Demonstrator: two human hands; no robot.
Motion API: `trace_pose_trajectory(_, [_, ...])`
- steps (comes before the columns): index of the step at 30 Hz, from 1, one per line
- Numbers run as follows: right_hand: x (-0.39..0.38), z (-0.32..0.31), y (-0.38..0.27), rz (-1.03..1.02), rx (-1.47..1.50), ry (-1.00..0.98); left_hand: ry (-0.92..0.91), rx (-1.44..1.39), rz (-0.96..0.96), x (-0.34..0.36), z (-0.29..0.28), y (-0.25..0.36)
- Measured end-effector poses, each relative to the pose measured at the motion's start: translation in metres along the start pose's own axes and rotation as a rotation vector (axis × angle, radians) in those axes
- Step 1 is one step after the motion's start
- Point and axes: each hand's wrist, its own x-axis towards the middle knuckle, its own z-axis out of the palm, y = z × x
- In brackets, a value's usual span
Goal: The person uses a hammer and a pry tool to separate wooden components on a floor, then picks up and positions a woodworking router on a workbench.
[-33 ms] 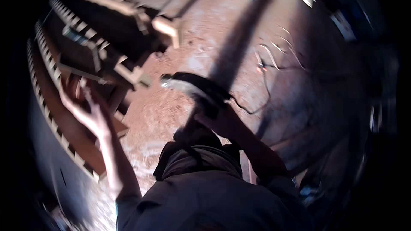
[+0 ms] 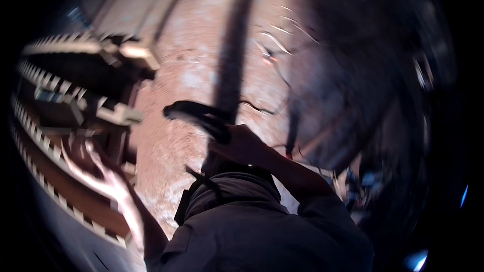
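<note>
Tool in the right grip, a stretch of floor between it and the frame

The tool (image 2: 184, 109), dark and curved, is in front of the person's waist, just left of the middle of the view. The right grip (image 2: 241, 143) is closed around its near right end; the far end reaches out to the left, free of the hand and well apart from the wooden frame (image 2: 83, 197).

The left grip (image 2: 107, 184) is open, thumb apart from the fingers and nothing seen in it. It is over the frame, among its brown boards and toothed edges; whether the fingers touch the wood cannot be told, for blur.

The frame fills the left side, its rows of teeth bending with the rim. Its pale end block (image 2: 118, 115) juts rightward toward the tool, with a gap of reddish floor (image 2: 156, 141) between them. That floor widens ahead of the tool, crossed by a dark band of shadow (image 2: 232, 53).

To the right, room narrows: a black cord (image 2: 258, 107) lies just beyond the right grip, and pale wires (image 2: 275, 41) lie farther out. Near the right elbow, blurred clutter (image 2: 365, 184) sits in deep shade, its edges too dim to make out.
</note>
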Motion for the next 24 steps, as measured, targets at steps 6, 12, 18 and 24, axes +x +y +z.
trace_pose_trajectory(6, [-0.185,0.049,0.035,0.363,0.037,0.393,-0.738,0.011,0.012,-0.129,0.032,-0.075])
trace_pose_trajectory(12, [-0.325,0.125,0.046,0.405,0.26,0.627,-1.41,-0.365,-0.621,-0.244,0.029,-0.044])
trace_pose_trajectory(18, [-0.434,0.15,0.085,0.588,0.322,0.665,-1.931,-0.24,-0.304,-0.351,0.034,0.075])
trace_pose_trajectory(24, [-0.558,0.172,0.161,0.515,0.507,0.992,-2.132,-0.447,0.312,-0.531,0.032,0.174])
